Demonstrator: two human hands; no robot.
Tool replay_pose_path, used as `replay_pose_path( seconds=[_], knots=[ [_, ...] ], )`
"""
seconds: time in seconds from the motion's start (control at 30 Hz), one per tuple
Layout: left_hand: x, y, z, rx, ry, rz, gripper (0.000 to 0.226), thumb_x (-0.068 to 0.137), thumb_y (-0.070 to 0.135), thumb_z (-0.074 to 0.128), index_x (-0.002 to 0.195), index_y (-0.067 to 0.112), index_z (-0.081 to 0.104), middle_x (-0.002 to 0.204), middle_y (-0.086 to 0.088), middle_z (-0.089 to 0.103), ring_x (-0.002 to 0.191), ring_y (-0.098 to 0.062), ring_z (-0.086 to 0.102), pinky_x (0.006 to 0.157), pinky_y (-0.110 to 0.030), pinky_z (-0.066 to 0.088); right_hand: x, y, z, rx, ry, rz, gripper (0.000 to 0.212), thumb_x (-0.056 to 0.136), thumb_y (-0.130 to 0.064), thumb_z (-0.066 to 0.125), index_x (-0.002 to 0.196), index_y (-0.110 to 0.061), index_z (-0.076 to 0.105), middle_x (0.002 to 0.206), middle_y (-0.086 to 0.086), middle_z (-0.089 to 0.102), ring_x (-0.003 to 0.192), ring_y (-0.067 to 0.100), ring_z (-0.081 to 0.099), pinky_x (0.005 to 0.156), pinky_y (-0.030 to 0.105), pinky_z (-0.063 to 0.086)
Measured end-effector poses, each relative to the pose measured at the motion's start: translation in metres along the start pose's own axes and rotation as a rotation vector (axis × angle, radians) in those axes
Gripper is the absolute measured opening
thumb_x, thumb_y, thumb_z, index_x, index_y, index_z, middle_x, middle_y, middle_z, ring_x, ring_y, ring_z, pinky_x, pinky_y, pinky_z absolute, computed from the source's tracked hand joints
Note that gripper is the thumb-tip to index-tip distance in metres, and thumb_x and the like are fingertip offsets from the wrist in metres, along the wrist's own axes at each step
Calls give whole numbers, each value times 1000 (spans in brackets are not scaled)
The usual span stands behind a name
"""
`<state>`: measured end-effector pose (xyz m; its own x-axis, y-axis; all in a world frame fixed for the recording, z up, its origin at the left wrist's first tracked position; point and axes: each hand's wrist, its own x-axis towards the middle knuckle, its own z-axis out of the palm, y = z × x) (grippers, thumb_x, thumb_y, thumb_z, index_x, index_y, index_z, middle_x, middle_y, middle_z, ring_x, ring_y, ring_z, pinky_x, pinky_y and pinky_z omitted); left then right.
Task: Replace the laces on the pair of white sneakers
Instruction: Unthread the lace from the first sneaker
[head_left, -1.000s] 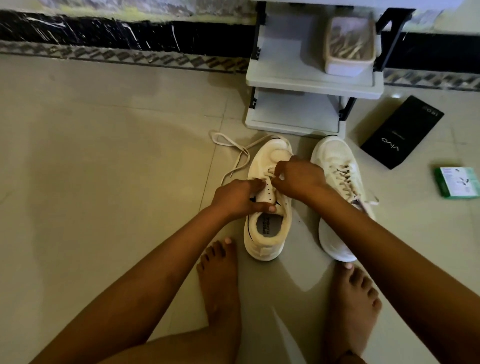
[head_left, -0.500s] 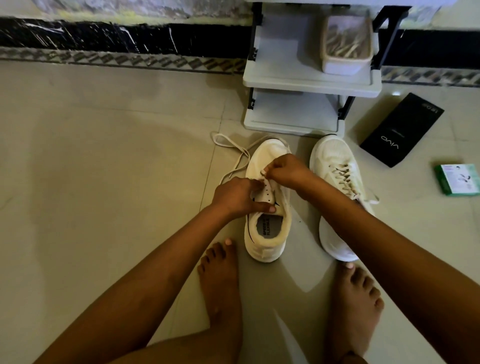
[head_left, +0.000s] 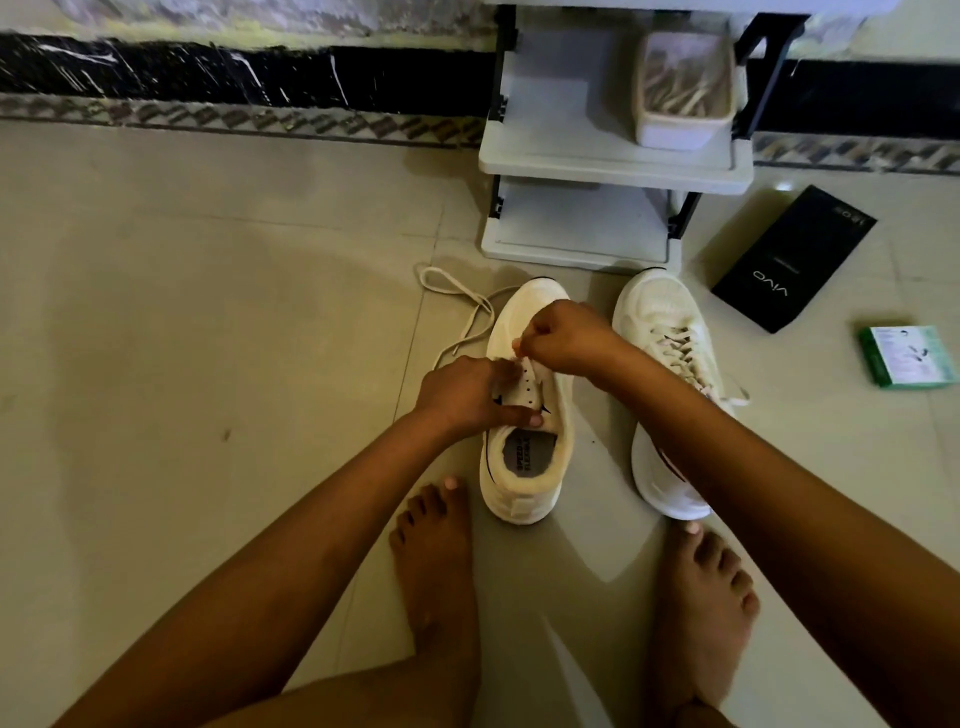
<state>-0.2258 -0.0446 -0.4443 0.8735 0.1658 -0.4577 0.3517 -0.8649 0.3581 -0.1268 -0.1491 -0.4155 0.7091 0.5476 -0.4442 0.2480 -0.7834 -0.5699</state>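
Note:
Two white sneakers stand side by side on the tiled floor. The left sneaker (head_left: 524, 467) has bare eyelets showing, and its cream lace (head_left: 457, 306) trails loose over the floor past the toe. My left hand (head_left: 462, 395) grips the left sneaker's side and tongue, thumb across the collar. My right hand (head_left: 561, 338) is pinched on the lace just above the eyelets near the toe. The right sneaker (head_left: 670, 364) still has its lace threaded, and my right forearm covers part of it.
A small white shelf unit (head_left: 613, 171) stands just beyond the shoes, with a pale tub (head_left: 685, 88) of stick-like items on it. A black box (head_left: 795, 260) and a green-and-white box (head_left: 906, 356) lie on the floor at right. My bare feet rest below the shoes.
My right hand has drawn back toward the left along the sneaker, from its right side to the eyelet row. The left hand has stayed on the shoe.

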Motion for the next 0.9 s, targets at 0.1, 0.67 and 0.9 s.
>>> replay_pose_path(
  seconds=[0.1, 0.67, 0.9],
  knots=[
    [-2, 1, 0, -3, 4, 2, 77, 72, 67, 63, 139, 32, 43, 133, 5, 57, 121, -17, 52, 89, -32, 44, -2, 9, 0, -19, 28, 12, 27, 87, -33, 62, 108, -17, 67, 120, 8, 58, 117, 26, 48, 91, 35, 41],
    [-8, 3, 1, -46, 10, 3, 68, 75, 63, 63, 132, 28, 50, 128, 2, 59, 115, -17, 55, 81, -28, 41, -20, -20, -4, 103, -36, -92, 18, 92, -19, 57, 99, -4, 65, 100, 8, 62, 104, 24, 56, 81, 31, 46],
    [-10, 4, 0, -73, 10, 5, 69, 75, 62, 64, 134, 32, 47, 129, 2, 59, 115, -18, 55, 82, -27, 40, -9, -2, -1, -714, 40, -82, 37, 87, -36, 59, 120, -18, 60, 131, 10, 44, 125, 29, 37, 97, 39, 37]
  ],
)
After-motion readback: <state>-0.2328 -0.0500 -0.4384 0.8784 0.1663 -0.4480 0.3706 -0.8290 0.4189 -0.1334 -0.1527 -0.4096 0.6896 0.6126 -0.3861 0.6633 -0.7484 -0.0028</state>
